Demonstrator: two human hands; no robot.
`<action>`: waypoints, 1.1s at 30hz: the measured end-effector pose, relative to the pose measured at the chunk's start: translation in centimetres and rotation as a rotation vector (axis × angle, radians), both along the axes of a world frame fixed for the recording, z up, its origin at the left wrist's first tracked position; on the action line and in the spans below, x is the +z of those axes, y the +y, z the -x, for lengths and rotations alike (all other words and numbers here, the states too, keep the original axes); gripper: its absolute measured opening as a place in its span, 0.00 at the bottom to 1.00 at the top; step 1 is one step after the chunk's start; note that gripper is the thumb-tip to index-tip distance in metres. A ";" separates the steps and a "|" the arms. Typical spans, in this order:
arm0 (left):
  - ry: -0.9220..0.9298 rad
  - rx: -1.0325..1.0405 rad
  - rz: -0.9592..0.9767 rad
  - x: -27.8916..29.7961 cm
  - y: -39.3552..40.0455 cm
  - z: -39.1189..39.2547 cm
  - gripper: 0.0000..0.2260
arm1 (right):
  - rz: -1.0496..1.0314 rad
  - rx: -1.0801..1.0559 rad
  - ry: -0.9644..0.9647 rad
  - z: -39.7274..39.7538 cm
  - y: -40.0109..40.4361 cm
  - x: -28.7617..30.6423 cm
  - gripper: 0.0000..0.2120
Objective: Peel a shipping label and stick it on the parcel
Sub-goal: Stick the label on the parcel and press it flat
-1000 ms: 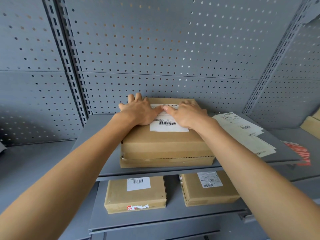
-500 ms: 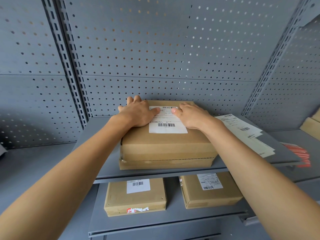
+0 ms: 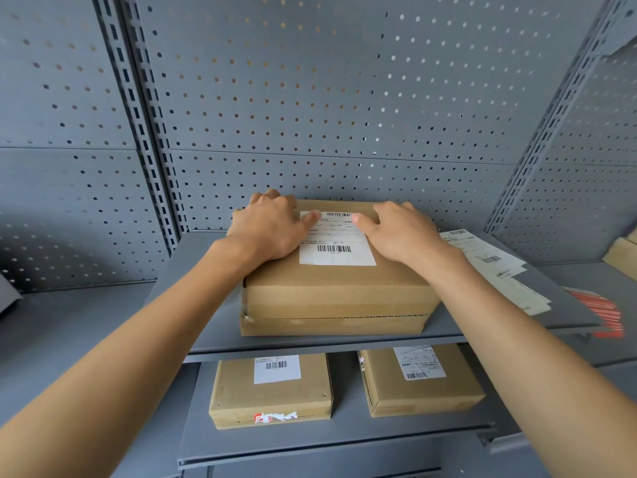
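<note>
Two hands lie flat on top of the parcel, a brown rectangular cardboard box [image 3: 339,293] that sits on the upper grey metal shelf [image 3: 206,305] against the perforated grey back panel [image 3: 310,98].

White rectangular shipping label with black barcodes [image 3: 339,251]: lies on the box lid, near its far edge. Near edge and both near corners look flush with the cardboard; no lifted corner visible. Far corners partly hidden under the thumbs, so cannot confirm those.

Left hand [image 3: 272,229]: fingers spread, palm down on the lid, thumb reaching across the label's upper left corner. Holds nothing.
Right hand [image 3: 400,232]: fingers spread, palm down, thumb tip on the label's upper right edge. Holds nothing.

Judgement on progress: peeling is done and the label is placed; the step in hand looks like pressing or smoothing it down. Remaining, as far as can be told: rub out the far edge under the thumbs, then lift both hands away.

Other items: loose pale paper label sheets [image 3: 496,267] lie on the same shelf to the right of the box, well clear of it. Two smaller brown cardboard boxes, left [image 3: 272,391] and right [image 3: 422,381], sit on the lower shelf, each already labelled.
</note>
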State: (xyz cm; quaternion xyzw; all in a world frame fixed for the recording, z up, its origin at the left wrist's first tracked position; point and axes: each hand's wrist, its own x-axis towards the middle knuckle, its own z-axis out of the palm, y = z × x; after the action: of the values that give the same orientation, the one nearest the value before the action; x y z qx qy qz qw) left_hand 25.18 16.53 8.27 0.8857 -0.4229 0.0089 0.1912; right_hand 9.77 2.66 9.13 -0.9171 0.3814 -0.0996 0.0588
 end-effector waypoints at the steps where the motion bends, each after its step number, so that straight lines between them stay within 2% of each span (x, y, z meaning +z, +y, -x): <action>1: -0.038 0.008 -0.019 0.0 0.2 0.3 0.28 | -0.013 -0.017 -0.008 0.0 0.6 0.1 0.28; 6: -0.159 0.025 -0.105 0.1 0.2 1.1 0.30 | 0.030 -0.030 0.040 -0.3 2.3 0.1 0.28; 10: -0.234 0.008 -0.170 0.2 0.1 1.5 0.29 | 0.164 0.014 0.035 -0.4 2.5 0.2 0.28; 13: -0.275 -0.023 -0.192 0.4 0.1 1.6 0.30 | 0.280 0.075 0.077 -0.3 3.2 0.5 0.22; 16: -0.320 -0.054 -0.226 0.7 0.1 1.8 0.27 | 0.328 0.111 0.105 -0.3 3.5 0.6 0.21; 26: -0.366 -0.124 -0.193 0.5 0.3 1.0 0.20 | 0.371 0.125 0.171 0.4 3.2 0.9 0.18; 33: -0.278 -0.129 -0.098 -0.1 0.8 0.1 0.20 | 0.335 0.089 0.073 1.0 2.5 0.6 0.17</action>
State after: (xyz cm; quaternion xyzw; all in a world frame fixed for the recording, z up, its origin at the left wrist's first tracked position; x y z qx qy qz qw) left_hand 25.08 17.34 8.19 0.8553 -0.5012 0.0982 0.0876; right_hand 8.73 5.11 9.73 -0.9331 0.3202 -0.1257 -0.1046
